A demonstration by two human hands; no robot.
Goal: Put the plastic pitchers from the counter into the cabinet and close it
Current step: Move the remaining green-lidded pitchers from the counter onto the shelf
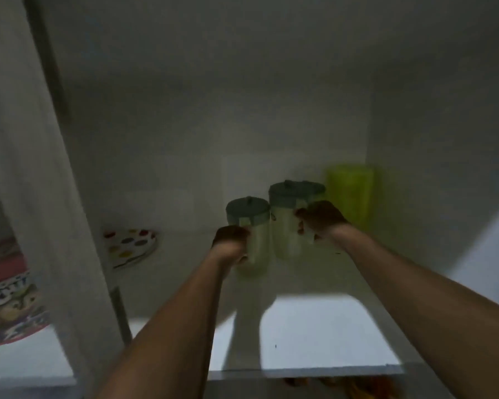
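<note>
Two pale green plastic pitchers with grey-green lids stand side by side deep inside the open white cabinet. My left hand (230, 240) grips the handle of the left pitcher (254, 226). My right hand (320, 220) grips the handle of the right pitcher (285, 226), which sits slightly farther back. Both pitchers are upright, at or just above the white cabinet shelf (314, 335); the blur hides whether they touch it. Both forearms reach in from the bottom of the view.
A translucent yellow-green container (350, 194) stands at the back right against the cabinet wall. A plate with coloured dots (130, 247) lies at the back left. A white vertical divider (41, 197) separates a left section with a colourful cereal box (9, 298).
</note>
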